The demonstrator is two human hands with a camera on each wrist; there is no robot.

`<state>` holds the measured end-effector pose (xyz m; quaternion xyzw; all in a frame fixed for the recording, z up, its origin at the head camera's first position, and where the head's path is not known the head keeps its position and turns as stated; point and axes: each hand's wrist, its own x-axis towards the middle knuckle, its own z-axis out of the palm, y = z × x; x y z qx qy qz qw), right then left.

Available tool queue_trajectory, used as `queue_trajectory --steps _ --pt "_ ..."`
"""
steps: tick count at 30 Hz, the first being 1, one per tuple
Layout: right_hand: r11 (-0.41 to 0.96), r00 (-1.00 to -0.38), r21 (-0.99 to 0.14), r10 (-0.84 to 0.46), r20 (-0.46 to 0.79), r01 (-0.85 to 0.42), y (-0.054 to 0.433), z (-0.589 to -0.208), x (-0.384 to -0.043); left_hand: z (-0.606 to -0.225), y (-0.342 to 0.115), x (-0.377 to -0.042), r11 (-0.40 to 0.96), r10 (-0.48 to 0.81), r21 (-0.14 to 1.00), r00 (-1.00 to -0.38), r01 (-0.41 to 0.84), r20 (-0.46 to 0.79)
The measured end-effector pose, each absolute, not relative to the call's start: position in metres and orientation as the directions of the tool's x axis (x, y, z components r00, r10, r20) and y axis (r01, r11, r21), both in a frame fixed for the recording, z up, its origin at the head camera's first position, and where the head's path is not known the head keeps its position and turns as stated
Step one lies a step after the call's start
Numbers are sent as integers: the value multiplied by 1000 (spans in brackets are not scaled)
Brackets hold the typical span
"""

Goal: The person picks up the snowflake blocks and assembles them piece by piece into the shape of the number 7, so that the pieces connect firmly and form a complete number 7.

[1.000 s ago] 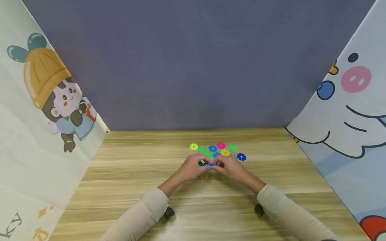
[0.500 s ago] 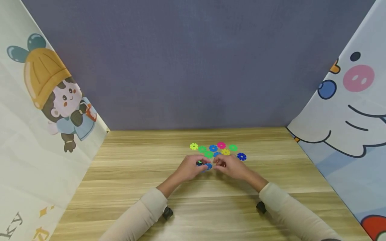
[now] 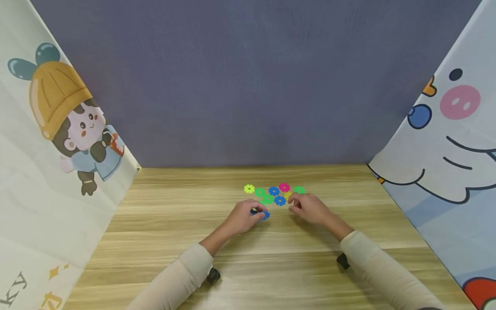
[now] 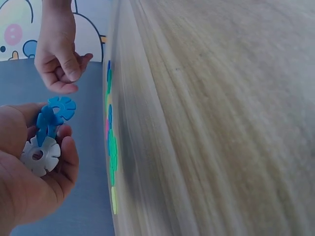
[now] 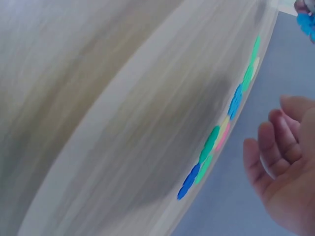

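Joined discs [image 4: 47, 122] point toward right hand [image 4: 55, 55]

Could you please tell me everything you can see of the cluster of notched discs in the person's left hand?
The cluster looks like thin, smooth plastic pieces joined together. The left wrist view shows a whitish disc with a round central hole and slots around its rim, and blue pieces beyond it, set at differing angles. The left hand holds it off the table, fingers curled around it and hiding part; the exact disc count is unclear. The right hand is apart from it.
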<state>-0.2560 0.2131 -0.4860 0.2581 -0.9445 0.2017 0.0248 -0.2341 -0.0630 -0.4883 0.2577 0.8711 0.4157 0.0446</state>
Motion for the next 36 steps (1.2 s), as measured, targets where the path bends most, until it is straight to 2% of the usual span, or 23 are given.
queue_trajectory --steps 9,16,25,36 --pt "849 -905 -328 -421 50 -414 231 -493 -267 -489 -66 -233 505 477 769 -869 391 128" --pt "880 -936 -343 -351 -8 -327 239 -497 -274 -488 -67 -234 506 486 762 -863 405 136" --pt "907 -936 -267 -349 -41 -327 243 -504 -282 -489 -68 -234 515 495 753 -860 409 128" --pt "904 -948 -318 -316 -50 -285 243 -505 -287 -490 -70 -234 507 496 757 -857 413 136"
